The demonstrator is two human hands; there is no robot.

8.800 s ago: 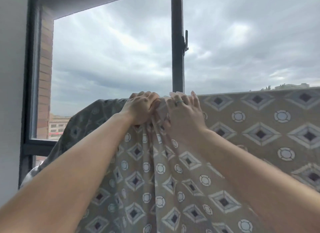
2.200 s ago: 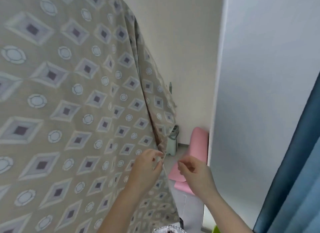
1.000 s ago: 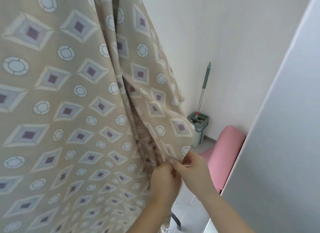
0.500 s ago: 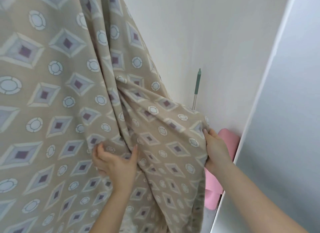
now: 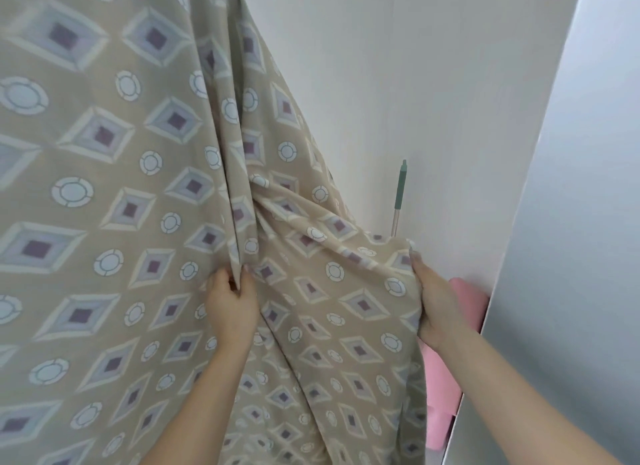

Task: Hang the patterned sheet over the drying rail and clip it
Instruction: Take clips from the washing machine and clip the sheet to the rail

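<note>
The patterned sheet (image 5: 104, 194), beige with grey-and-purple diamonds and white rings, hangs in front of me from somewhere above the top of the view and fills the left and centre of the scene; the rail it hangs from is out of sight. My left hand (image 5: 232, 309) pinches a vertical fold of the cloth between thumb and fingers, near the middle of the scene. My right hand (image 5: 434, 305) is closed around the sheet's right edge, fingers curled over the hem, drawing it out to the right so the fabric stretches in slanted creases between my two hands. Beyond the sheet, against the far white wall (image 5: 398, 66), stands a green-tipped mop handle (image 5: 401, 187), and low on the right a pink padded object (image 5: 460, 312) shows just behind my right hand. A pale grey panel (image 5: 571, 222) rises on the near right. As I judge it, pulling sideways too hard could drag the sheet along or off the unseen rail, since I can see no clip holding it. The bunched fold by my left hand could also stay gathered and dry badly if I let go without spreading it. I can read no brand, label or writing anywhere.
</note>
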